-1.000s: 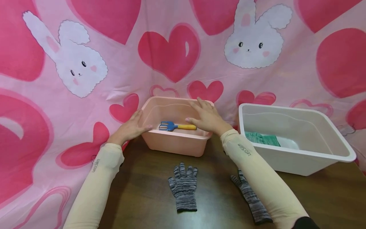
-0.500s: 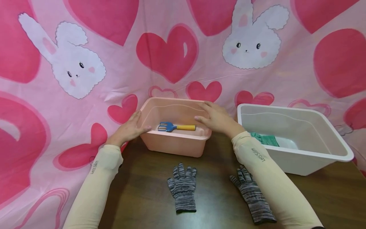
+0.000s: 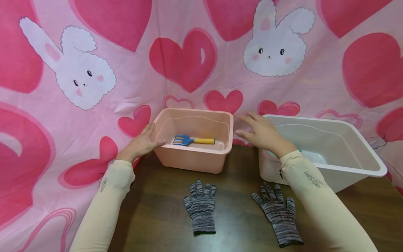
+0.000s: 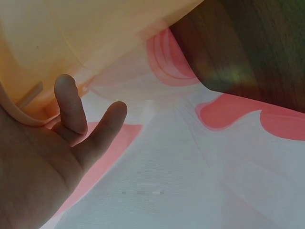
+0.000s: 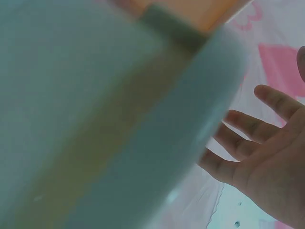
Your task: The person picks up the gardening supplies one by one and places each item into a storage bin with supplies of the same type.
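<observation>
A pink tub stands at the back of the dark table, with a small blue rake with a yellow handle lying inside. My left hand rests against the tub's left rim, fingers straight, thumb on the front corner. My right hand hovers open between the pink tub and the white tub, over the white tub's left corner, holding nothing; in the right wrist view its fingers are spread beside the blurred white rim.
Two grey striped gloves lie flat on the table in front: one at centre, one to its right by my right forearm. Something green lies in the white tub. A pink heart-and-rabbit cloth hangs behind and drapes left.
My right hand has lifted off the pink tub's right rim and moved right, over the white tub's left corner. The left hand has stayed on the pink tub.
</observation>
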{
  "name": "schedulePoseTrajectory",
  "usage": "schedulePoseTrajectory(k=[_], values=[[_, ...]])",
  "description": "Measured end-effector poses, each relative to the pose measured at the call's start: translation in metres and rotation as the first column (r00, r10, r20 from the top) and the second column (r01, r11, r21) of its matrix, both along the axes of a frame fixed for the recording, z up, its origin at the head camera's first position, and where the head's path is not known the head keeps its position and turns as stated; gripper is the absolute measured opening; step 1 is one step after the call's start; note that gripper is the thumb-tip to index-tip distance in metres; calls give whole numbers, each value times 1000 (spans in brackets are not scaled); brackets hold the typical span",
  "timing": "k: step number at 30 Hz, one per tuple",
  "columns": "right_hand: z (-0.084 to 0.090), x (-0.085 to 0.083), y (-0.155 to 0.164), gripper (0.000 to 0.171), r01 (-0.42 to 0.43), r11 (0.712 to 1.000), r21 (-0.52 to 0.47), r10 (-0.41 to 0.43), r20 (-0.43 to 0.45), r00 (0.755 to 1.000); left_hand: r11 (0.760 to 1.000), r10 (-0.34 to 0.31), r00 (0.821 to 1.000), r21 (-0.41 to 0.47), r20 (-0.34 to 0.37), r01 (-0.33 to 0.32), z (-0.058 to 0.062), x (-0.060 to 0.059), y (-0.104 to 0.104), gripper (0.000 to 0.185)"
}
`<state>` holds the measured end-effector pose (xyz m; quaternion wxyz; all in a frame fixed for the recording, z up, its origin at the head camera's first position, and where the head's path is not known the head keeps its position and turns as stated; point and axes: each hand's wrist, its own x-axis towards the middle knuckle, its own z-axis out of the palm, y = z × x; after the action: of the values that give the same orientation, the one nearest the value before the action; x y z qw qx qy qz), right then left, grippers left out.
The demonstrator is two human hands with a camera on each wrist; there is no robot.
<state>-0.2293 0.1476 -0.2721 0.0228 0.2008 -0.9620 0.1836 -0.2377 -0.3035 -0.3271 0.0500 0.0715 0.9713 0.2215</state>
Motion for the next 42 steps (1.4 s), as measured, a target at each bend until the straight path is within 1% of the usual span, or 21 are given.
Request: schedulePoseTrajectory(k=[6, 14, 18, 25, 31, 37, 42], values=[[-1, 6, 29, 78, 21, 999, 25, -21, 8, 1000, 1000, 5, 1000, -6, 6, -4, 1, 1, 1, 112], [-7, 14, 61, 80, 47, 997, 60, -48, 8, 999, 1000, 12, 1000, -6, 19, -12, 1, 1, 1, 108], [-10, 19, 77, 80, 54, 997, 50, -55, 15, 998, 1000, 11, 1000, -11, 20, -11, 1, 1, 2, 108], [-17, 27, 109, 85, 93, 995, 36, -95, 62, 994, 1000, 11, 1000, -10, 22, -11, 1, 0, 2, 109], [-19, 37, 138, 85, 115, 992, 47, -118, 60, 991, 1000, 10, 1000, -11, 22, -10, 1, 1, 2, 110], [-22, 47, 166, 86, 156, 986, 63, -160, 59, 985, 1000, 17, 1000, -9, 25, -17, 1, 2, 2, 110], [-27, 54, 192, 87, 181, 982, 47, -184, 66, 981, 1000, 21, 999, 0, 26, -21, 1, 2, 2, 110]])
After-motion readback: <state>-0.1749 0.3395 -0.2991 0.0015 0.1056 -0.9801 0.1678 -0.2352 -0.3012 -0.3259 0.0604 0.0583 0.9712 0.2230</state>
